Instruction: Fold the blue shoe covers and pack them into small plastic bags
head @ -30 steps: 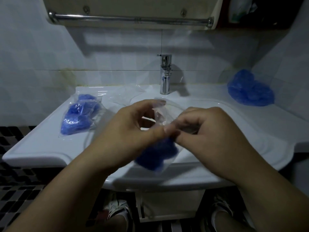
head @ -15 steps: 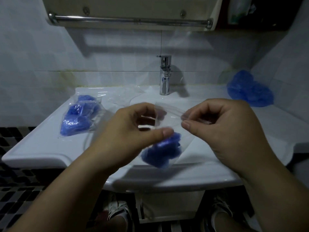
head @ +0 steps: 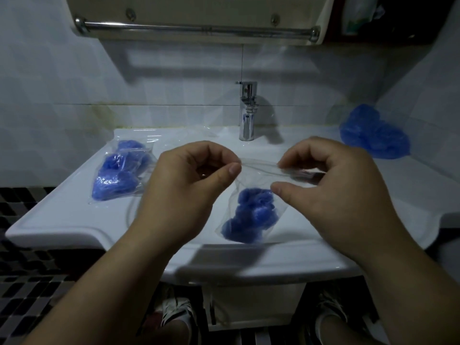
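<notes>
A small clear plastic bag (head: 257, 179) hangs over the basin with a folded blue shoe cover (head: 251, 216) bunched in its bottom. My left hand (head: 189, 185) pinches the left end of the bag's top edge between thumb and fingers. My right hand (head: 328, 188) pinches the right end, and the mouth is stretched flat between them. Packed bags of blue covers (head: 119, 170) lie on the sink's left ledge. A loose heap of blue shoe covers (head: 373, 133) sits at the back right corner.
The white sink (head: 62, 220) has a chrome tap (head: 247, 110) at the back. Empty clear bags (head: 186, 136) lie behind the packed ones. A towel rail (head: 199, 28) runs overhead. Tiled wall stands behind, checkered floor and my shoes below.
My hands have moved apart, pulling the bag's top edge out flat. The bag with the blue cover now hangs lower and further right between them.
</notes>
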### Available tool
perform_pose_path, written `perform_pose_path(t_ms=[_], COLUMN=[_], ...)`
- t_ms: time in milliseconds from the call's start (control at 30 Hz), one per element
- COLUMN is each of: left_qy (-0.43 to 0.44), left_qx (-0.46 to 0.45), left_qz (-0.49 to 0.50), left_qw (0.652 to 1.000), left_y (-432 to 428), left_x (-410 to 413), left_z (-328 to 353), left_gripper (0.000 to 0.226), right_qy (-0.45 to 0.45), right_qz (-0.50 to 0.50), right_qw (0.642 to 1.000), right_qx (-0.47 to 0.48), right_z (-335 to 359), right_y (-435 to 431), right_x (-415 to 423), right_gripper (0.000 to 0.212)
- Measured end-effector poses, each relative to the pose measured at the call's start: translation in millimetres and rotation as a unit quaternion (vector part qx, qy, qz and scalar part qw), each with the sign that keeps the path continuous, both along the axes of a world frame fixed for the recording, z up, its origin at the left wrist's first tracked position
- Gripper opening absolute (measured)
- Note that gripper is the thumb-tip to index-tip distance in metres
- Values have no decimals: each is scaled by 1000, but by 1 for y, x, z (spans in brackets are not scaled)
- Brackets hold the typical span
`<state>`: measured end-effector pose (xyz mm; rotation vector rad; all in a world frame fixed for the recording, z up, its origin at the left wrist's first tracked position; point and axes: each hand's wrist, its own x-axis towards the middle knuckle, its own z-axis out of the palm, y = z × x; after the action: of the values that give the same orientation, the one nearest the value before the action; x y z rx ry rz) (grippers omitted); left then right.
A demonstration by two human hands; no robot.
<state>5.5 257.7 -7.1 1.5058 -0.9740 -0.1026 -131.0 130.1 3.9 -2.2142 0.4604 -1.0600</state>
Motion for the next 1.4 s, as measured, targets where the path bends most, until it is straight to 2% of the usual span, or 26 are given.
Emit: perform_pose_path(t_ms=[100,267,600,900,1133,1400], left_qy=[-59,-139,-231,-256,-275,-228], left_qx=[27,38,44,44,50,20], left_qz=[12,25,48,67,79,97], left_qw=[998,989,971,963,957,969], left_y=[0,1,2,5,4,6], left_x=[-5,-10,-16,-17,-18,-9], left_z=[0,2,5,6,6,3], left_gripper=[10,8,9,7,6,10], right_qy=[15,41,34,73,89,85], right_qz=[11,0,8,15,2,-11], right_qw=[999,997,996,988,980,978], right_qx=[-37,-68,-80,-137,-175,-188], right_z=[1,0,1,0,-2,-4], right_y=[7,13,16,21,21,6], right_x=[2,6,6,6,10,6], right_gripper=[28,14,8,4,13,11])
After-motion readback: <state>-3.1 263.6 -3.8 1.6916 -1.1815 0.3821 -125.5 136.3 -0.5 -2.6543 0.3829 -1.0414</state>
